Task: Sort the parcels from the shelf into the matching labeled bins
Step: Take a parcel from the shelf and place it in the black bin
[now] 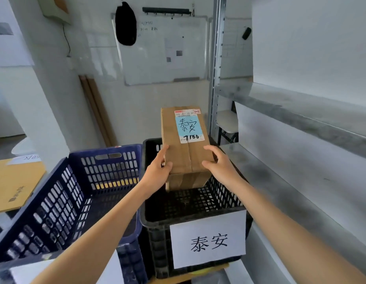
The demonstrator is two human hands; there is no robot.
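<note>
Above the black bin (155, 232), your left hand (157, 169) grips the parcel (184, 152), right hand (221, 165) slack against it; one-sided, it may tip.

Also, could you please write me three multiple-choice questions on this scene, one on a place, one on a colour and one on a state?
1. Where is the parcel? A on the shelf; B over the black bin; C in the blue bin.
2. What colour is the handwritten label on it? A light blue; B yellow; C green.
3. How are its flaps? A standing open; B torn off; C taped shut.
Answers: 1 B, it hangs over the black bin's mesh floor; 2 A, the characters sit on light blue paper; 3 C, tape runs along the closed seam.
</note>
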